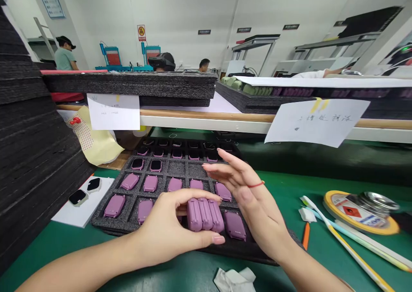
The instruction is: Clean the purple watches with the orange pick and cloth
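Note:
A short stack of purple watch cases, three side by side, is gripped between the thumb and fingers of my left hand. My right hand is raised just to the right of them, fingers stretched out, with nothing visible in it. Under both hands lies a black foam tray with square pockets. Its near rows hold purple cases back side up, such as the purple case beside my right wrist. Farther back, watches with black screens sit in their pockets. Some pockets are hidden behind my hands.
Two pale watches lie on white paper at left, beside stacked black foam. Toothbrushes, an orange stick and a yellow-rimmed round tin are at right. Crumpled tissue lies in front. A shelf crosses behind.

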